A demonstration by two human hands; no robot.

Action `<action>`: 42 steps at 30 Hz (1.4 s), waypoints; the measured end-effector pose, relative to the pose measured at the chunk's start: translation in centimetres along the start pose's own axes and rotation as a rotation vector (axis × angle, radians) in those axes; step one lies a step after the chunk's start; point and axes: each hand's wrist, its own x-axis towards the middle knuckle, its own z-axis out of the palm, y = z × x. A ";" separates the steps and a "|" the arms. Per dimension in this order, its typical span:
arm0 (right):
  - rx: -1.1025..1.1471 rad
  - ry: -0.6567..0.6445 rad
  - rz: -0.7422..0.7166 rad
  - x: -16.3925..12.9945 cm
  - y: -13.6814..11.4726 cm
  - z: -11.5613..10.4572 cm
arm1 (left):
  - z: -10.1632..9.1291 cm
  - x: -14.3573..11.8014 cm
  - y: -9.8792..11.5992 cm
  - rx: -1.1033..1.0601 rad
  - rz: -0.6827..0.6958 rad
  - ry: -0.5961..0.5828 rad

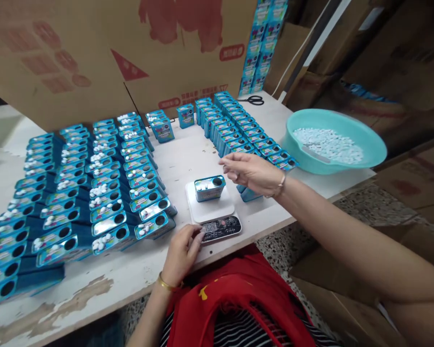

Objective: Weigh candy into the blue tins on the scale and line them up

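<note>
A blue tin (208, 189) with a round dark hole in its top stands upright on the white platform of a digital kitchen scale (193, 212). A few white pellets lie on the tin's lid. To the right of the tin and slightly above it is my right hand (255, 173), its fingers drawn together in a pinch; what they hold, if anything, is too small to make out. My left hand (183, 250) rests by the left end of the scale's black display panel (220, 229), fingers curled and thumb pressed close, with nothing visible in it.
Several rows of blue tins (108, 207) stand at the left, many with white pellets on their lids. More tins (235, 127) are lined up behind the scale. A turquoise basin (338, 166) of white pellets sits at the right edge. Black scissors (255, 100) lie near a large carton (188, 62).
</note>
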 end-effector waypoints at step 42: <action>0.327 0.041 0.181 -7.7 11.5 -0.6 | -1.5 9.7 5.0 0.331 0.048 0.273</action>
